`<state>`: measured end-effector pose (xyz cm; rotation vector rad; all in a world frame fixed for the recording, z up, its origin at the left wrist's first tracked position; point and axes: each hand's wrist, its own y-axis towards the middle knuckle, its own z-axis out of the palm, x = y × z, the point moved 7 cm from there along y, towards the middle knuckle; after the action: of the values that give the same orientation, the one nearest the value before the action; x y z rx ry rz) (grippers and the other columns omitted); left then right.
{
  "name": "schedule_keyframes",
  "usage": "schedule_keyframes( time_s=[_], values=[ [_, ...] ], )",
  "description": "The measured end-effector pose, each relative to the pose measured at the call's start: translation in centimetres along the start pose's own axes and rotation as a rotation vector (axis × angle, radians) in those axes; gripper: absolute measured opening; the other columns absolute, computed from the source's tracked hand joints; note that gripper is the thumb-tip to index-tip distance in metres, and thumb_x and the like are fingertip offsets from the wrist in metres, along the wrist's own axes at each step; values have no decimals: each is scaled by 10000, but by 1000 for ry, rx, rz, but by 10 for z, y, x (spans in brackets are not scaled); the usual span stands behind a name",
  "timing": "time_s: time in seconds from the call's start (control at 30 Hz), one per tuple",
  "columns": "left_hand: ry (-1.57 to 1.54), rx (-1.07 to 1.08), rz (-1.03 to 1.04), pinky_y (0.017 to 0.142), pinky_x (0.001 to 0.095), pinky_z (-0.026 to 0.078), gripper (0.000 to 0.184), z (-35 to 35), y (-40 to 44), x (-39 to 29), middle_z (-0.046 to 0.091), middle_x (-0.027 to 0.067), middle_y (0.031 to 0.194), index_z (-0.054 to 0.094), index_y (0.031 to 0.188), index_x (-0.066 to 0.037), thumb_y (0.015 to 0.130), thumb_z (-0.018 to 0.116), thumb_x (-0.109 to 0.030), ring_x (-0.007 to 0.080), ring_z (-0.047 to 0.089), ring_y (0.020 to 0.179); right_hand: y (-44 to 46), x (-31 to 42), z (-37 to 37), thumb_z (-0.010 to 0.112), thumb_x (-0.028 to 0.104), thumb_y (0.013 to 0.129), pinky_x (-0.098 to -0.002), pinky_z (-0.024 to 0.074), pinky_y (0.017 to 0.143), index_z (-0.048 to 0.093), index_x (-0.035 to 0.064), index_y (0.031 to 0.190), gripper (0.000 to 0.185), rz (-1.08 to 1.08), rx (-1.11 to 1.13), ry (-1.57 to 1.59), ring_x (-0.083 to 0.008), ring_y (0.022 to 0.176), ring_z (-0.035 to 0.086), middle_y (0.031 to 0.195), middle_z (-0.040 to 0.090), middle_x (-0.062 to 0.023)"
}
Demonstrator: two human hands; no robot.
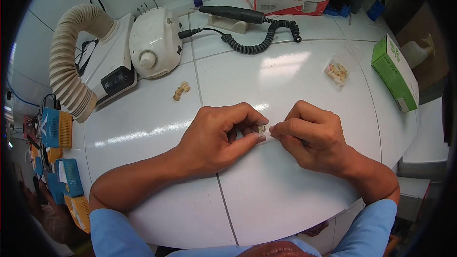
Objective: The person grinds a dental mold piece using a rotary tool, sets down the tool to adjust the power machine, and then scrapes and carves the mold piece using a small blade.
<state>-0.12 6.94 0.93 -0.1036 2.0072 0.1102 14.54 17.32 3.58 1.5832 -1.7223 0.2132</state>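
Note:
My left hand (pixel 214 135) is closed, pinching a small cream-coloured tooth-like piece (pixel 261 128) between thumb and fingertips above the white table. Most of that piece is hidden by the fingers. Just to its right, my right hand (pixel 314 135) is closed in a pinch on a thin pin-like tip (pixel 267 131), which points at the piece. Whether the tip touches it I cannot tell. Beyond my left hand, small tan tooth-shaped pieces (pixel 181 90) lie on the table. A clear box (pixel 337 72) of small cream and pink bits stands farther off to the right.
At the back left are a white hose (pixel 71 62) on its unit and a drill control box (pixel 154 43). A black handpiece (pixel 232 13) with a coiled cord rests behind. Mask boxes (pixel 291 0) and a green box (pixel 394 74) stand right; baskets (pixel 69 177) line the left.

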Motion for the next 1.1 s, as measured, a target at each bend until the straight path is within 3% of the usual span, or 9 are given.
schedule_keyframes(
  time_s=[0.4, 0.5, 1.1],
  values=[
    [10, 1, 32, 642, 254, 518, 241, 0, 0, -1, 753, 48, 865, 751, 1186, 1, 956, 805, -49, 89, 688, 740, -1, -1, 2, 796, -81, 825, -347, 466, 517, 790, 30, 995, 203, -18, -7, 13, -193, 584, 600, 784, 596, -62],
    [8, 3, 34, 638, 252, 517, 238, 1, 1, -1, 753, 48, 864, 751, 1184, 0, 956, 804, -47, 89, 688, 735, -1, -3, 2, 808, -96, 798, -300, 476, 507, 823, 29, 975, 217, -6, 12, -12, -134, 627, 652, 793, 655, -40],
    [34, 16, 24, 632, 252, 509, 236, 1, 1, -4, 747, 41, 842, 760, 1163, -2, 939, 822, -43, 82, 676, 714, 0, 2, 4, 731, -114, 795, -344, 517, 537, 798, 3, 1065, 301, -26, 82, 1, -200, 619, 667, 818, 662, -73]
  ],
)
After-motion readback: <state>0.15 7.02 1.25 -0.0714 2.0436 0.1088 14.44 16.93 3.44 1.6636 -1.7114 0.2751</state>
